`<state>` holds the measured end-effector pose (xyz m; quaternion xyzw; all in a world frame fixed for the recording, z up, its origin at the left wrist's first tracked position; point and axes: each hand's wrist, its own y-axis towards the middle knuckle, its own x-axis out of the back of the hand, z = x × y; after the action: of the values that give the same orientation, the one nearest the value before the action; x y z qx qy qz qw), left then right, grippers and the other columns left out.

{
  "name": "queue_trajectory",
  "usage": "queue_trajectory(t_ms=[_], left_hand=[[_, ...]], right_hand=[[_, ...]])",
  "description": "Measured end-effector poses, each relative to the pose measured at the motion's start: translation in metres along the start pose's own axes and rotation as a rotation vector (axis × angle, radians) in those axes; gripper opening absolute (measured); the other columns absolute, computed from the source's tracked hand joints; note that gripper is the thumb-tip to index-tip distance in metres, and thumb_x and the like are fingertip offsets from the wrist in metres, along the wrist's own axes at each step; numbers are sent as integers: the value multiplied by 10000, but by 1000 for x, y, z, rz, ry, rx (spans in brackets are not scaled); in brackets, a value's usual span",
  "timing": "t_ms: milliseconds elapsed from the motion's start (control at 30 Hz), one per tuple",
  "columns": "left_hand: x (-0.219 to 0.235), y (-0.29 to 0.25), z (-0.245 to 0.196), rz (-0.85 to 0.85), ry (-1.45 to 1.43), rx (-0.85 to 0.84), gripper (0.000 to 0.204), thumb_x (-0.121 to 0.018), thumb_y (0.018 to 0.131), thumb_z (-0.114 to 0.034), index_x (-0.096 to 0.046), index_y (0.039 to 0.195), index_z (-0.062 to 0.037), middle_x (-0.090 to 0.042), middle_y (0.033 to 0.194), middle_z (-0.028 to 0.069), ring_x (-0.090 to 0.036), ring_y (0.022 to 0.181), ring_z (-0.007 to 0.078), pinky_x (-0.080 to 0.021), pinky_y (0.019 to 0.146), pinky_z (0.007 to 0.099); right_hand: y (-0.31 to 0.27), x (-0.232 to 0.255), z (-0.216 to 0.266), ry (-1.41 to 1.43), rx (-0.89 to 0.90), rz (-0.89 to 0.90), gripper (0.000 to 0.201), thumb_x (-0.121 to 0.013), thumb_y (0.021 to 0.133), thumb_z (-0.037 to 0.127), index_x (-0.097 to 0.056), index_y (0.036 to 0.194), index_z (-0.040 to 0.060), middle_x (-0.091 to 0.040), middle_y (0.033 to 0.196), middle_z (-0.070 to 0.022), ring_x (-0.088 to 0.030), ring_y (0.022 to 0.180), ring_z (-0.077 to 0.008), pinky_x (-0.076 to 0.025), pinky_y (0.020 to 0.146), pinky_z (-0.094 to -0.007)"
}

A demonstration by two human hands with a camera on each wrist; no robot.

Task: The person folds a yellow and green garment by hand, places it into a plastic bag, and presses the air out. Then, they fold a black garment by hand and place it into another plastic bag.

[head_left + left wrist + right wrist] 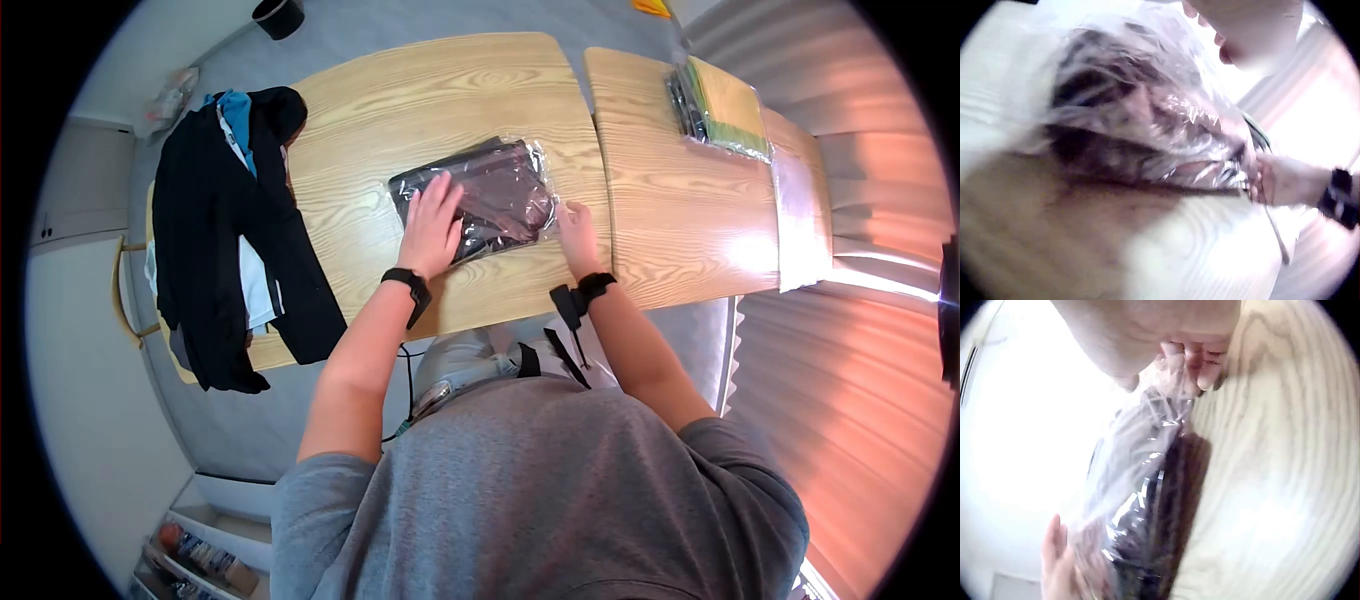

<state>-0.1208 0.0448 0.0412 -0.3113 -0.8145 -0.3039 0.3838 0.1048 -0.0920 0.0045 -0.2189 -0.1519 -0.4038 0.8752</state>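
Observation:
A clear plastic bag with folded dark cloth inside lies on the wooden table. My left hand rests on its left part, fingers stretched out over the film. At the bag's right edge, my right hand pinches the loose plastic between curled fingers. In the right wrist view, that right hand holds the gathered end of the crinkled bag, and the left hand lies at the far end. The left wrist view shows the bag with glossy creases.
Black trousers and other clothes lie at the table's left end. On a second table to the right are packed yellow-green cloth and a flat plastic sheet. A gap runs between both tables. A dark bin stands behind.

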Motion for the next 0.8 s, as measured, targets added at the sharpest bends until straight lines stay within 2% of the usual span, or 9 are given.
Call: queue_trajectory(t_ms=[67, 100, 333, 400, 433, 533, 633, 733, 800], left_hand=[[14, -19, -7, 48, 113, -171, 456, -621, 782, -178, -519, 1215, -79, -423, 1358, 125, -374, 1283, 296, -259, 1074, 498], [18, -32, -13, 70, 136, -148, 498, -640, 762, -188, -511, 1231, -79, -429, 1340, 127, -388, 1258, 302, -275, 1055, 508], [8, -76, -7, 51, 359, 6, 665, -695, 694, -206, -451, 1300, -80, -421, 1329, 144, -378, 1247, 348, -318, 1018, 512], [2, -75, 4, 59, 339, -4, 666, -684, 690, -139, -442, 1306, -72, -404, 1344, 152, -374, 1245, 369, -362, 1006, 480], [0, -75, 7, 81, 335, -12, 643, -664, 702, -114, -444, 1305, -67, -415, 1342, 144, -386, 1238, 360, -385, 998, 453], [5, -69, 14, 101, 301, -36, 614, -631, 711, -69, -449, 1297, -58, -442, 1325, 139, -416, 1212, 352, -419, 987, 411], [24, -56, 20, 137, 182, -27, 594, -615, 713, -49, -456, 1285, -51, -475, 1291, 142, -453, 1171, 347, -435, 972, 393], [67, -32, 10, 175, 16, 1, 583, -603, 726, -62, -453, 1290, -48, -545, 1219, 144, -512, 1092, 333, -447, 933, 389], [98, -14, 6, 336, -139, 38, 592, -595, 743, -78, -438, 1314, -67, -597, 1150, 150, -557, 1006, 352, -460, 885, 400]], right_hand=[[11, 2, -7, 204, -309, 171, 358, -627, 881, 291, -598, 1042, -28, -622, 944, -97, -581, 820, -143, -486, 679, -298], [16, 2, -12, 210, -284, 194, 324, -636, 874, 285, -618, 1009, -9, -613, 849, -47, -556, 749, -114, -478, 615, -288], [21, 10, -20, 374, -402, 276, 185, -616, 898, 270, -556, 873, 97, -558, 762, 15, -532, 675, -105, -441, 615, -259], [20, 11, -23, 365, -397, 261, 228, -641, 879, 263, -597, 923, 43, -585, 810, -22, -541, 695, -114, -481, 575, -267], [17, 12, -17, 364, -409, 231, 266, -650, 873, 220, -573, 1054, 42, -584, 783, -22, -543, 641, -111, -469, 543, -245], [-4, 19, 15, 424, -339, 124, 429, -640, 870, 165, -483, 1256, 63, -581, 742, -29, -532, 571, -103, -455, 515, -233], [-9, 29, 25, 464, -157, 219, 562, -603, 876, 94, -365, 1385, 96, -578, 713, -39, -522, 525, -95, -436, 490, -221], [-22, 47, 61, 561, -51, 299, 560, -583, 884, 44, -372, 1400, 102, -532, 665, -4, -484, 542, -90, -408, 533, -200], [-22, 55, 77, 564, 4, 318, 496, -573, 893, 60, -420, 1365, 85, -521, 654, 0, -483, 544, -89, -411, 542, -205]])
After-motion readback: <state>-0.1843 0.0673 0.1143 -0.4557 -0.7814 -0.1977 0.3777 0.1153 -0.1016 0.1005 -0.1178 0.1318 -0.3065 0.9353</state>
